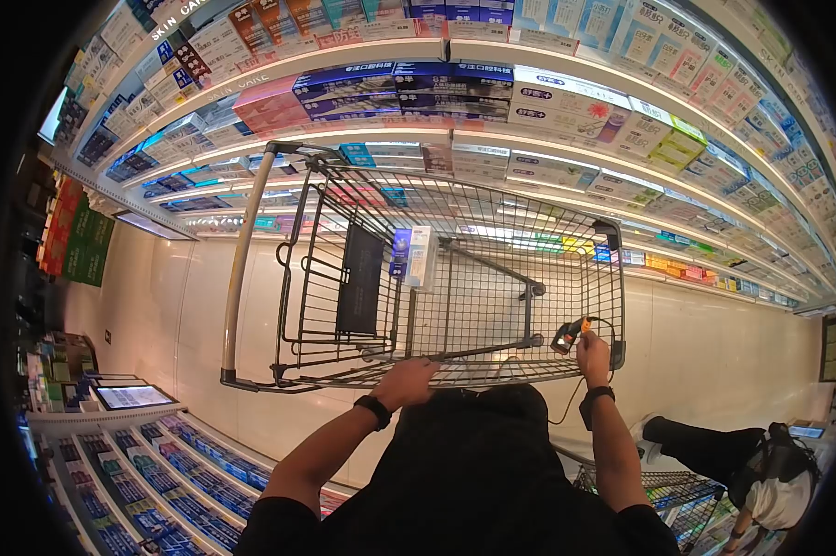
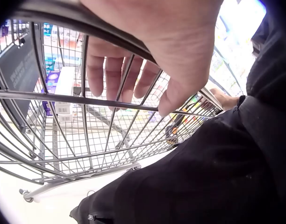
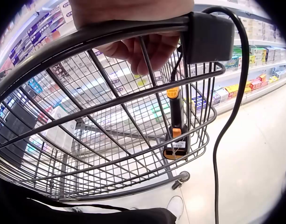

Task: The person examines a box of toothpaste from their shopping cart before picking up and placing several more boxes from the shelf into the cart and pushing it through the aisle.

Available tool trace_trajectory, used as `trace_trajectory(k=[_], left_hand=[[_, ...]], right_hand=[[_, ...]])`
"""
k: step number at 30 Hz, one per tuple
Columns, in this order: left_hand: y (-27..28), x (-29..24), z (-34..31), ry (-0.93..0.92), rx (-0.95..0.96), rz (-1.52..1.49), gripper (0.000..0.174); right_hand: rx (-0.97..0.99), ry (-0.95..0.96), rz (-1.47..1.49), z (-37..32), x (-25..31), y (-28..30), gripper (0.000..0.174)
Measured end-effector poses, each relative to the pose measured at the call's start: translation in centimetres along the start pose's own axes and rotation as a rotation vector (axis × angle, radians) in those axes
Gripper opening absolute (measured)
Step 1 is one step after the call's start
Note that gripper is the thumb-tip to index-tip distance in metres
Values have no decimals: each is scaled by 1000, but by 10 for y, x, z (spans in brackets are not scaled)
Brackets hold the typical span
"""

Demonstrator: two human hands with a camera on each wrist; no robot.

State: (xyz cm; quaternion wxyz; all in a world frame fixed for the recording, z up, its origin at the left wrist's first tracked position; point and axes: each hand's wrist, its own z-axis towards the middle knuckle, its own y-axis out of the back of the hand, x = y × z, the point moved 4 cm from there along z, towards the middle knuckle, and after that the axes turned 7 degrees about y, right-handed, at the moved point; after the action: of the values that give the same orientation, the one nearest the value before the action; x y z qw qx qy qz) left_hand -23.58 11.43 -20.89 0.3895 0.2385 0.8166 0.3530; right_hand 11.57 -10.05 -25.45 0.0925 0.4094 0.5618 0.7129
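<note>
Along the near rim of a wire shopping cart (image 1: 464,374), my left hand (image 1: 408,382) rests with its fingers relaxed. In the left wrist view, the fingers of my left hand (image 2: 129,74) hang over the rim, inside the wires. My right hand (image 1: 594,360) lies over the rim near the far-right corner. Its loosely curled fingers (image 3: 145,58) are inside the cart, beside a black and orange handheld device (image 3: 176,121) with a black cable (image 3: 236,105). A white and purple box pair (image 1: 412,258) stands toward the handle end.
Shelves of boxed goods (image 1: 566,102) run along the far side. More low shelving (image 1: 158,473) is at the lower left, beside a screen (image 1: 133,397). Behind on the right are another cart (image 1: 677,496) and a person with a black bag (image 1: 777,463).
</note>
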Motion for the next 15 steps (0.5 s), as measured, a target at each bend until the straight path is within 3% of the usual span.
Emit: trace_trajectory(k=[15], left_hand=[[2,-24,8,-28,53,-29,38]], right_hand=[[75,-90,14,10,-14,12,14]])
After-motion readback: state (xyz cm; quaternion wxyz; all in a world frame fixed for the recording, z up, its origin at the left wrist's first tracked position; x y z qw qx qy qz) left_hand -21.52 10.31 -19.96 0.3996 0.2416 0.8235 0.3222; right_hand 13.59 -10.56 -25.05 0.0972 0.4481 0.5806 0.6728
